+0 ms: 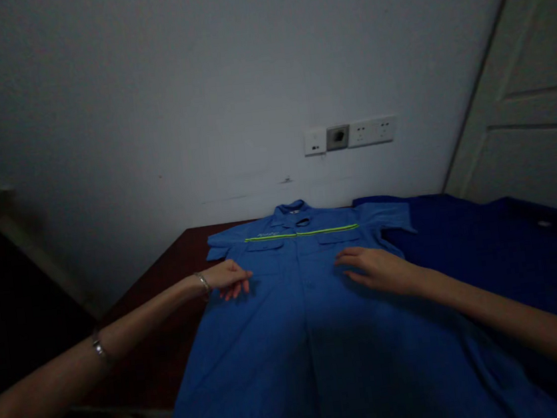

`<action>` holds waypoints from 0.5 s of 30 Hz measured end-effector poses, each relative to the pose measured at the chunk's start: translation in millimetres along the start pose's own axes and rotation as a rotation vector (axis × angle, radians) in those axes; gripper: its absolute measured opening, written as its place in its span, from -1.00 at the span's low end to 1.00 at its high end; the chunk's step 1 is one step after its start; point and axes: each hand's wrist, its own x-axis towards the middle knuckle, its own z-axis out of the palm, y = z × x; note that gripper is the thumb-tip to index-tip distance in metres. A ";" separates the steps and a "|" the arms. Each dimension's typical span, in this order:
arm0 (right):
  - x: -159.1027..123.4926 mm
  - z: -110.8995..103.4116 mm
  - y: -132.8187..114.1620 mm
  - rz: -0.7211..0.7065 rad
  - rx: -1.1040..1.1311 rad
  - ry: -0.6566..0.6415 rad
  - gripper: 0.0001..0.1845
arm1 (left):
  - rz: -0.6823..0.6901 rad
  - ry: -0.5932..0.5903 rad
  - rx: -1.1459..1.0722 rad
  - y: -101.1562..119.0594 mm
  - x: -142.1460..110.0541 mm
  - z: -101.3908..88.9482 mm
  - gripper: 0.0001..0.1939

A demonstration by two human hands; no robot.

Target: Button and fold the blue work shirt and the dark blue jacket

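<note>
A blue short-sleeved work shirt (pixel 281 316) lies spread front up, its collar towards the wall and a yellow-green stripe running across the chest above two flap pockets. My left hand (pixel 231 279) is over the shirt's left side, just below one pocket; its fingers are loosely bent and apart, with nothing in them. Below the other pocket, my right hand (pixel 373 269) is palm down with fingers stretched out and holds nothing. Whether either hand touches the cloth is hard to tell in the dim light. Two bracelets circle my left wrist and forearm.
The shirt rests on a dark reddish-brown table (pixel 166 282). Darker blue cloth (pixel 464 248) spreads over the right side, partly beside the shirt's sleeve. Behind stands a pale wall (pixel 197 111) with a row of sockets (pixel 370 132). A white panelled door (pixel 523 107) is at right.
</note>
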 end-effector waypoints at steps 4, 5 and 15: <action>-102.1 -18.1 13.9 0.269 0.125 0.040 -0.62 | 0.157 -0.020 0.067 54.8 77.0 15.9 -0.49; -124.0 -18.6 13.8 0.324 0.152 0.044 -0.62 | 0.191 -0.021 0.090 69.8 96.6 22.2 -0.51; -224.8 5.9 -21.3 0.543 0.190 0.011 -0.47 | 0.268 0.270 0.304 205.2 235.1 100.3 -0.52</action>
